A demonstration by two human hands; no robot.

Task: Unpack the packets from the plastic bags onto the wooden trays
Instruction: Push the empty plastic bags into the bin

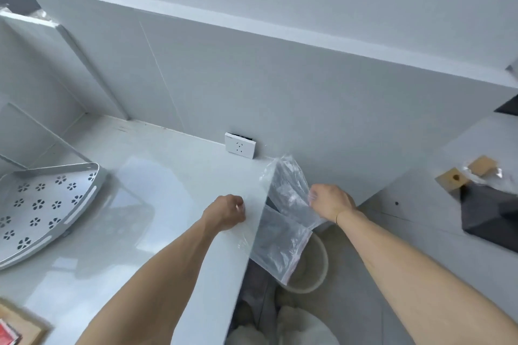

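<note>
As hands (283,210) pinch it, plastic bag (283,221) between

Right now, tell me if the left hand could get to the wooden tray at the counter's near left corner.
Probably yes. The left hand grips the clear plastic bag, but bare counter lies between it and the wooden tray; it would have to let go first.

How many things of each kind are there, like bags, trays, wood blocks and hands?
Hands: 2 (left hand, right hand)
Clear plastic bags: 1
Wooden blocks: 2
White perforated racks: 1
Wooden trays: 1, partly cut off
Total: 7
</note>
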